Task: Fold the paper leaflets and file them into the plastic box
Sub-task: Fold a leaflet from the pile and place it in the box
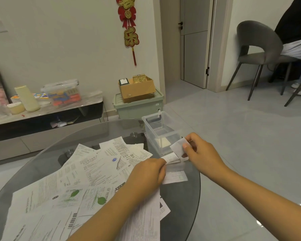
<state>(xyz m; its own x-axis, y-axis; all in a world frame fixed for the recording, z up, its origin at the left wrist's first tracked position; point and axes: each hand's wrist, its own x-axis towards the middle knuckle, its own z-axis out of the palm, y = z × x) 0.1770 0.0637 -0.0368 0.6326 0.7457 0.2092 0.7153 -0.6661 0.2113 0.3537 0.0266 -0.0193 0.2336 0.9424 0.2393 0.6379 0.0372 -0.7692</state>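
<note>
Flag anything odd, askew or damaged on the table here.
Nothing damaged. Unfolded leaflets lie in a loose overlapping heap on the glass table, as expected mid-task. The plastic box stands upright, and both hands hold one leaflet.

Two bare forearms come into view from the bottom edge; no sleeve on either, no cuff showing anywhere up to the frame's limit; the left hand [147, 173] carries no ring, watch or band; the right hand [201, 153] is just as plain, its wrist unadorned, its thumbnail short and unpainted.
</note>
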